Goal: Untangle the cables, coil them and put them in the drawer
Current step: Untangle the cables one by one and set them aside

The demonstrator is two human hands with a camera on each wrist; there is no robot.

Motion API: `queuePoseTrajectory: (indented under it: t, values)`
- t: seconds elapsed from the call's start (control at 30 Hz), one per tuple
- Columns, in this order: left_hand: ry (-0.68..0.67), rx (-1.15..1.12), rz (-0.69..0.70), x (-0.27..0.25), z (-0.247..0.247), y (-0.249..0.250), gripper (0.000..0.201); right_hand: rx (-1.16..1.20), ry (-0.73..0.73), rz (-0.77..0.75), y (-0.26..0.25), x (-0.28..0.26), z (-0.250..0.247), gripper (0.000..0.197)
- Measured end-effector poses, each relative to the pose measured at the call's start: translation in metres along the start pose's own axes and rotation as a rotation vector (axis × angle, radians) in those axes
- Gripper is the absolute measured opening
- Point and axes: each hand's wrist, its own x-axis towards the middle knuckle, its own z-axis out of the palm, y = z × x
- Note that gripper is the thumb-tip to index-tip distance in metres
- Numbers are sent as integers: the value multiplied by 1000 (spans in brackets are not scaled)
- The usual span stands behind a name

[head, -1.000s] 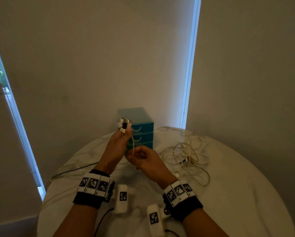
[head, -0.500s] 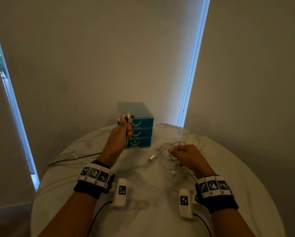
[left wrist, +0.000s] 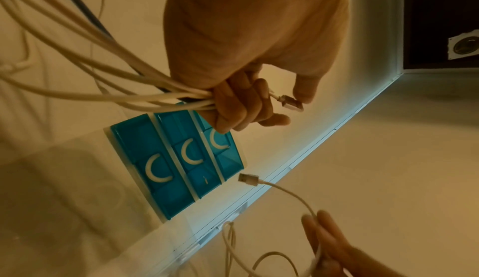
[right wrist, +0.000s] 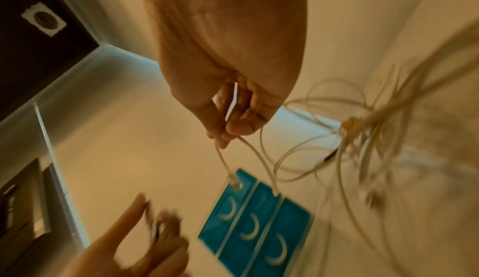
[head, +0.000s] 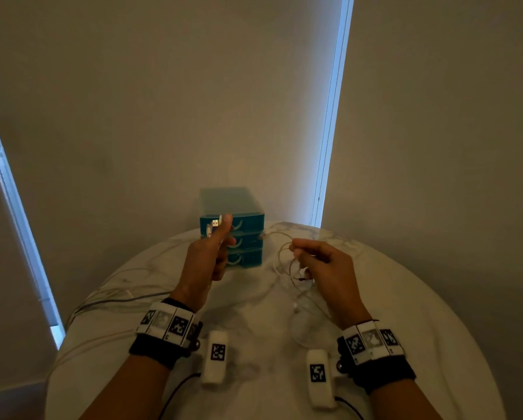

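at twelve o'clock on the marble table, teal three-drawer organiser, all drawers shut. at eleven o'clock, left hand fisted round a bundle of white cables, usb plug poking out by the thumb. at one o'clock, right hand pinching one thin white cable lifted from the tangle. untangling step, by the look of it: next, drawing that strand free without snagging, then coiling.
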Motion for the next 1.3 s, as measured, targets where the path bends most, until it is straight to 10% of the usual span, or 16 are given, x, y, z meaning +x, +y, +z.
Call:
queuePoseTrajectory:
  t: [0.57,0.83,1.07,1.3]
  values:
    - [-61,-37,-70,3,-3,3,82,41,-314,3,-2,-28,53,16]
    - [-142,-59,51,-4,1,14,39,-120,-336,108,14,-29,62,27]
    - [-266,-258,57,-12,6,24,20,301,-365,794,9,-32,65,38]
    - [-411,-359,48,-8,3,23,39,817,-124,605,15,-18,63,44]
